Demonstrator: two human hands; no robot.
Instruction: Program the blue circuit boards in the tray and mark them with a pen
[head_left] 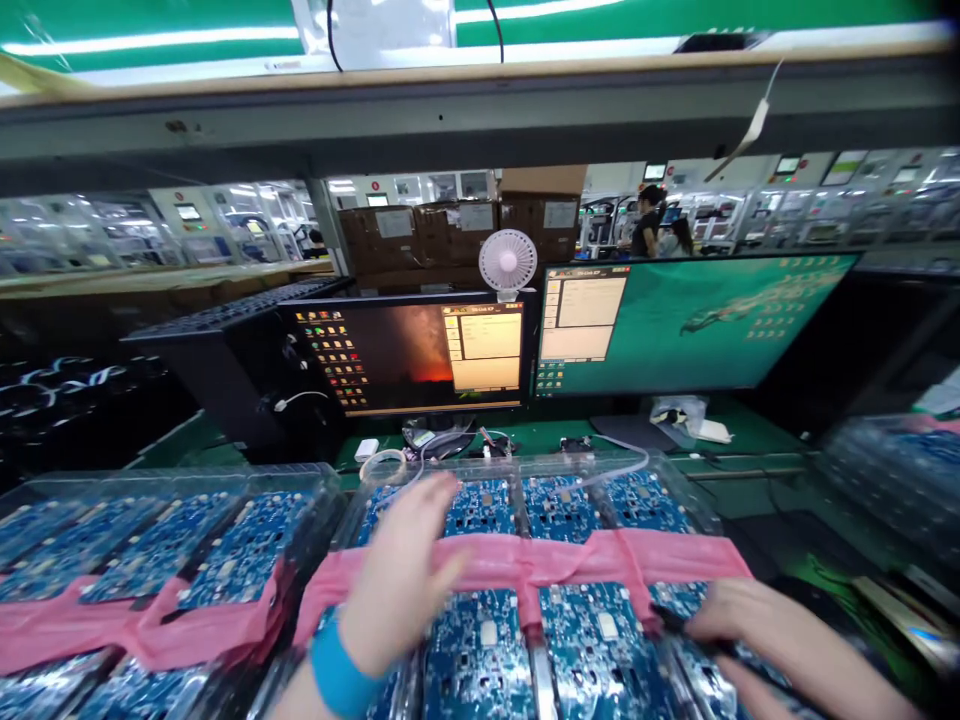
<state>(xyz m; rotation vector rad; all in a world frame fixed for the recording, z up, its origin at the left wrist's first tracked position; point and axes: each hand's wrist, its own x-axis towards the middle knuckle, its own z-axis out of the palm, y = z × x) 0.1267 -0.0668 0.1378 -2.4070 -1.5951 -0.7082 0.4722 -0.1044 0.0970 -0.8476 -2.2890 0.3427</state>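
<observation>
- Across the near bench, directly below the two hands, blue circuit boards [480, 655] sit in a clear plastic tray, with a pink strip [555, 562] over them.
- Small parts stand up from those boards, so the dark tool [667, 618] could scratch or knock one if its tip slips off the strip.
- Tugging a branch of the strip might drag a board askew, since the strip lies right across several.
- The right hand [739, 615] is closed narrowly around the tool; blur hides the exact finger placement.
- The left hand [405, 565] is open, thumb apart from the fingers, with nothing visible in it; whether it touches the strip, I cannot tell.
- A pale cable [635, 466] loops over the tray's far side and could snag if the tray shifts.
- Beside it, another group of boards [251, 550] lies under similar pink material; beyond stand two monitors [401, 360] and a small fan [508, 262].
</observation>
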